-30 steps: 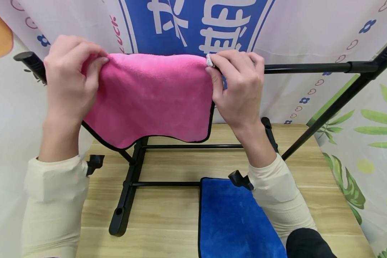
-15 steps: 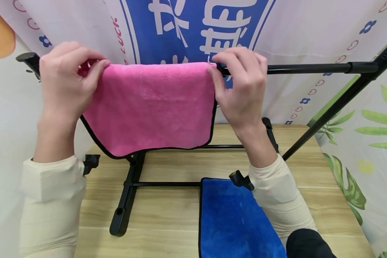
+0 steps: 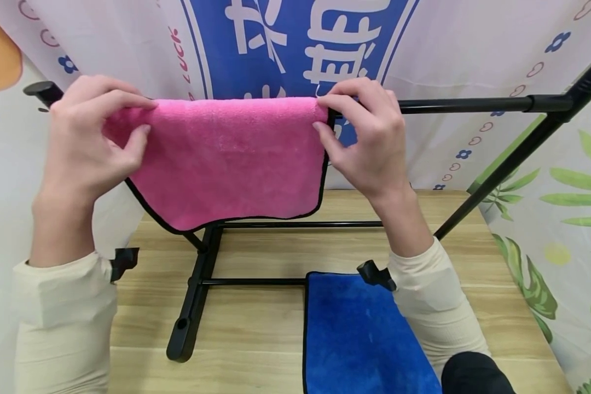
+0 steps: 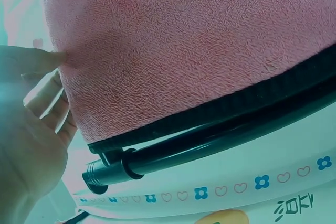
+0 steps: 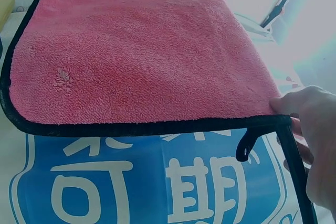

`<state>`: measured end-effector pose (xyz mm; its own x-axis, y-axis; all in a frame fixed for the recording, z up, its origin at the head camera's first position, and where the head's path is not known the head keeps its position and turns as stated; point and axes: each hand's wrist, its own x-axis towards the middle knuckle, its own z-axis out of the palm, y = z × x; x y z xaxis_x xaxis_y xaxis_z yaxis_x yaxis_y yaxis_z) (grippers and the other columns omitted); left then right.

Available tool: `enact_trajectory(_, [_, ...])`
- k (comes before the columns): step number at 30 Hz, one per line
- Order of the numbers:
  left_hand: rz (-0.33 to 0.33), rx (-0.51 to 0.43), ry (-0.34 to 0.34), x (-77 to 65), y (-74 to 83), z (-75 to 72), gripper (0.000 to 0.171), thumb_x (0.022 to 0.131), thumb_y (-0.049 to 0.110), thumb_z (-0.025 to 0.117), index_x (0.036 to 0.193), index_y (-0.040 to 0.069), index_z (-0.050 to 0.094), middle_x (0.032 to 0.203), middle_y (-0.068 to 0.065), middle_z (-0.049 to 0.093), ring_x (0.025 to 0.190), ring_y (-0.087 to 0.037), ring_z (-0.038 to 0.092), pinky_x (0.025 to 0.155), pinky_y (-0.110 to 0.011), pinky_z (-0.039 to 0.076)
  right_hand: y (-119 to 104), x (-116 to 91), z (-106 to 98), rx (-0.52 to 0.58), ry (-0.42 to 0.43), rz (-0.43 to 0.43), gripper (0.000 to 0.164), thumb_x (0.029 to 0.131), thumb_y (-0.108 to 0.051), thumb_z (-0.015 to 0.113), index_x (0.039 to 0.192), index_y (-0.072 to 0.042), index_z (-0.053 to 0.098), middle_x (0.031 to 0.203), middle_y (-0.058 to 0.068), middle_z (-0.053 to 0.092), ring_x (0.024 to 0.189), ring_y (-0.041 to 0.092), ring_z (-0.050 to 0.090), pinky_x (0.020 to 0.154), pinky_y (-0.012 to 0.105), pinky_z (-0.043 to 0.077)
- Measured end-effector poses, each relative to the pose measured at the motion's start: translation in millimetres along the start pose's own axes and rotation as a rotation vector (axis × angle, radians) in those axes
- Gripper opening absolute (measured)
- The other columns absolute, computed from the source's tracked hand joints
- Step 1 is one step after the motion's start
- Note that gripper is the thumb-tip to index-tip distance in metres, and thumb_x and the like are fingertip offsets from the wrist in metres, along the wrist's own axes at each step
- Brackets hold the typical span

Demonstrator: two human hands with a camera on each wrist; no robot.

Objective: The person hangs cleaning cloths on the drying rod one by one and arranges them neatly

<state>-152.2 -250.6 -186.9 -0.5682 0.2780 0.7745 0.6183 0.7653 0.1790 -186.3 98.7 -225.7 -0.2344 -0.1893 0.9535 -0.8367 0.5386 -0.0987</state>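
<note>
A pink towel (image 3: 236,158) with black edging hangs folded over the top bar (image 3: 473,105) of a black metal rack. My left hand (image 3: 91,131) is at the towel's upper left, its index finger along the top fold and its thumb apart from it. In the left wrist view, that thumb touches the pink pile (image 4: 173,51). At the upper right corner, the curled fingers and thumb of my right hand (image 3: 369,131) hold the towel's edge. A small black hanging loop (image 5: 245,144) dangles beside that corner in the right wrist view.
A blue towel (image 3: 364,334) with black edging lies on the wood-patterned surface (image 3: 246,334) below, partly under my right forearm. The rack's foot (image 3: 182,334) and lower bars (image 3: 256,281) stand on that surface. A printed curtain (image 3: 453,44) hangs behind.
My left hand has eased its pinch, spreading thumb from index finger and shifting left. The towel's top has come down onto the bar. My right thumb and index finger have also parted somewhat.
</note>
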Motion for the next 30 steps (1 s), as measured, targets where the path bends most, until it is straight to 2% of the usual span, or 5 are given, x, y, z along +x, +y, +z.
enact_trajectory(3, [-0.045,-0.024,0.044,-1.6,-1.5,2.8,0.016,0.086,-0.007,0.068,0.098,-0.009,0.078,0.099,0.007,0.067,0.100,0.011,0.045,0.087,-0.014,0.032,0,0,0,-0.004,-0.002,0.006,0.014,0.091,-0.008,0.078,0.101,0.003,0.078,0.099,0.017,0.070,0.097,0.032,0.065,0.078,0.039,0.041])
enact_trajectory(10, [-0.060,-0.128,0.117,-2.6,-5.7,5.1,0.011,0.086,-0.011,0.074,0.093,-0.005,0.081,0.095,-0.007,0.076,0.095,0.006,0.055,0.079,-0.012,0.039,-2,1,2,0.042,0.037,0.052,0.010,0.090,-0.004,0.079,0.098,0.002,0.080,0.095,0.016,0.071,0.093,0.030,0.066,0.077,0.035,0.037])
enact_trajectory(19, [-0.118,-0.211,0.189,-2.8,-9.2,4.8,0.004,0.083,-0.010,0.079,0.086,-0.011,0.078,0.093,0.025,0.072,0.090,0.002,0.062,0.077,-0.013,0.041,-7,3,0,0.065,-0.001,0.163,0.012,0.093,-0.009,0.077,0.100,0.001,0.079,0.099,0.015,0.072,0.101,0.029,0.067,0.098,0.034,0.037])
enact_trajectory(26, [-0.214,-0.032,0.347,-11.1,-5.8,5.0,0.022,0.074,0.003,0.091,0.087,-0.008,0.079,0.088,0.037,0.057,0.093,0.009,0.052,0.085,-0.014,0.037,-12,-3,4,-0.037,0.150,0.233,0.020,0.088,-0.017,0.084,0.091,0.001,0.077,0.093,0.016,0.068,0.102,0.033,0.059,0.105,0.037,0.036])
enact_trajectory(30, [-0.274,0.052,0.475,-17.4,-5.5,9.6,0.034,0.071,0.017,0.096,0.083,-0.009,0.077,0.081,0.036,0.050,0.086,0.012,0.047,0.082,-0.013,0.034,-15,-9,9,-0.159,0.214,0.209,0.027,0.090,-0.023,0.082,0.088,0.002,0.074,0.084,0.017,0.064,0.090,0.035,0.056,0.088,0.041,0.043])
